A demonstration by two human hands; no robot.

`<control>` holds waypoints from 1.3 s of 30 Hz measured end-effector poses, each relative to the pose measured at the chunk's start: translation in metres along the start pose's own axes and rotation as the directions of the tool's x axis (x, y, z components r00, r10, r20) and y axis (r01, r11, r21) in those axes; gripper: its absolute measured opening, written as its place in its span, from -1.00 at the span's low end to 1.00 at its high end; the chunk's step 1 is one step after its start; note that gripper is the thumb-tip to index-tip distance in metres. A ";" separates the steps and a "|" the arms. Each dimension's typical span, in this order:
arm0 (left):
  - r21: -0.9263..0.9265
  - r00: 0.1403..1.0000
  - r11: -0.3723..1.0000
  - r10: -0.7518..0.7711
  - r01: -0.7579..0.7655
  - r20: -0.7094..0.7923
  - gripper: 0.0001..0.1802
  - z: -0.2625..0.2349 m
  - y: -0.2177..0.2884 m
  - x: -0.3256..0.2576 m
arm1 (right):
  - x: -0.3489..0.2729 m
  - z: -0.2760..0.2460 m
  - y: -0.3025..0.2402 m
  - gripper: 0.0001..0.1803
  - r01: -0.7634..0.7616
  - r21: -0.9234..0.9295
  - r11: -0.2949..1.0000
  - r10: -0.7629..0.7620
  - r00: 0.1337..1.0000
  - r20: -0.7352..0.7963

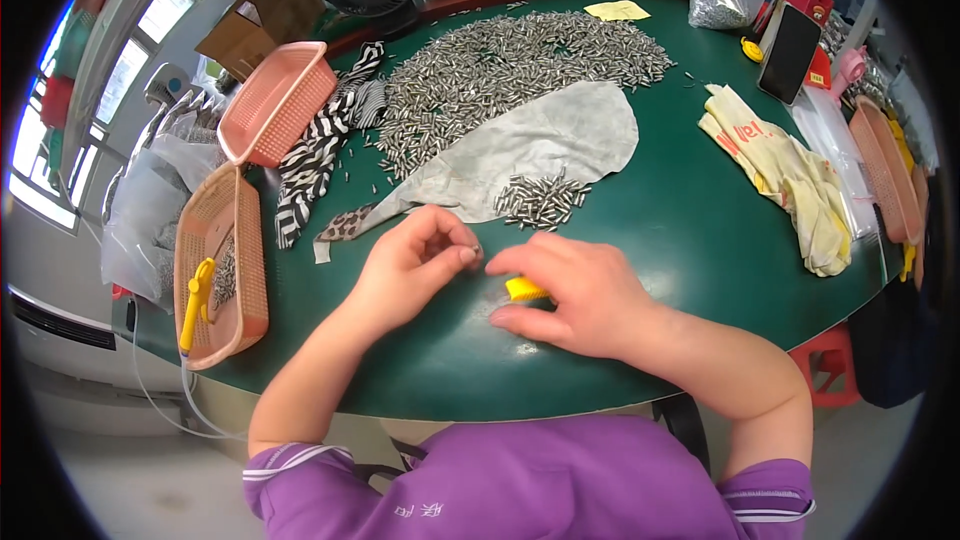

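Patience is probably the trick here; my read is that a pin (476, 254) is being fed into the yellow holder (525, 289), so I'd keep both wrists planted on the desk (690, 230) and bring the pin in end-first and straight, not at a slant; tiny parts like these look slippery, so a light pinch near the end seems safer than squeezing hard; if it drops on the green top it should at least be easy to spot.

Left hand (410, 268): fingers curled in, thumb and forefinger tips closed together on one small metal pin, right at the gap between the two hands; the rest of the hand rests on the desk.

Right hand (580, 295): lies palm down, fingers loosely bent and close together, covering most of the yellow holder so only its left end pokes out under the thumb; can't tell how firmly it's gripped from here.

Supply is close; a small batch of pins (541, 200) sits on the grey cloth (540, 145) just beyond the fingers, and the big heap (510, 65) is further back; a pink basket (222, 265) is off to the left.
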State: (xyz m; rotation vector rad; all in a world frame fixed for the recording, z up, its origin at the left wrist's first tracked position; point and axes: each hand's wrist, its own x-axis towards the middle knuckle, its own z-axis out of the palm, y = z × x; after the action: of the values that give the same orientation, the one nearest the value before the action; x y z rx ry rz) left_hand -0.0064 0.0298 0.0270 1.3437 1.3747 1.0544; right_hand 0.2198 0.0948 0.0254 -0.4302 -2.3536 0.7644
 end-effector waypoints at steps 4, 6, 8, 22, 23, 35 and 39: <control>-0.439 0.999 0.898 0.039 -0.025 0.024 -0.80 0.007 -0.012 -0.025 | 0.004 0.004 0.003 -0.70 -0.089 0.168 0.982 0.100 0.993 -0.058; -0.507 0.999 0.861 0.038 -0.024 0.018 -0.77 0.008 -0.016 -0.029 | 0.003 0.005 0.004 -0.69 -0.083 0.176 0.981 0.090 0.995 -0.031; -0.541 0.999 0.841 0.030 -0.004 0.039 -0.76 0.005 -0.017 -0.026 | 0.003 0.004 0.003 -0.68 -0.080 0.179 0.981 0.082 0.997 -0.006; -0.577 0.994 0.816 0.034 0.033 0.105 -0.85 -0.001 -0.027 -0.025 | 0.006 0.010 0.003 -0.68 0.048 0.111 0.993 -0.045 0.999 -0.023; -0.564 0.994 0.825 0.047 0.019 0.102 -0.85 0.000 -0.028 -0.025 | 0.006 0.009 0.002 -0.68 0.048 0.111 0.993 -0.046 0.999 -0.020; -0.500 0.998 0.866 0.015 0.020 0.066 -0.86 0.002 -0.024 -0.027 | 0.005 0.008 0.001 -0.60 0.046 0.074 0.996 -0.046 0.999 -0.006; -0.484 0.999 0.875 0.002 0.021 0.048 -0.86 0.003 -0.024 -0.028 | 0.005 0.008 0.001 -0.61 0.049 0.064 0.997 -0.049 0.999 -0.006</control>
State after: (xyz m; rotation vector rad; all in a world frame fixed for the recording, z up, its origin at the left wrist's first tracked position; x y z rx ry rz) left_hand -0.0092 0.0009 0.0044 0.9776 0.9871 1.2513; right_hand 0.2108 0.0945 0.0218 -0.3457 -2.3195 0.8122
